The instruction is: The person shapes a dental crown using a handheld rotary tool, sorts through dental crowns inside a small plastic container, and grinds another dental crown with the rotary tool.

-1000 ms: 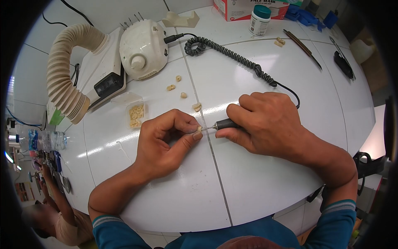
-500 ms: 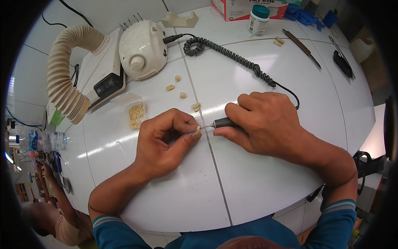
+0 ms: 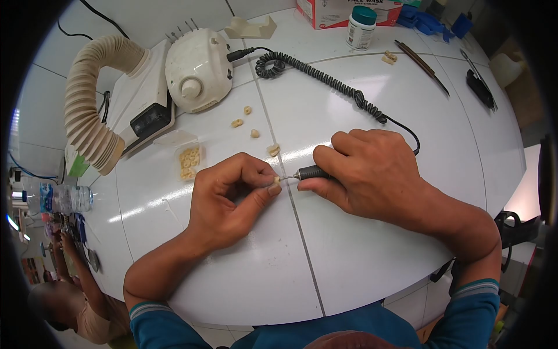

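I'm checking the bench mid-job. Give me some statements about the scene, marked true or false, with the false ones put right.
1. The right hand holds a black handpiece. True.
2. The left hand is empty. False: it pinches a small pale piece between thumb and finger.
3. A coiled cord is plugged into the white control box. True.
4. The clear container is closed. False: its lid is open.
5. The teal-capped bottle lies on its side. False: it stands upright, near the face mask box.
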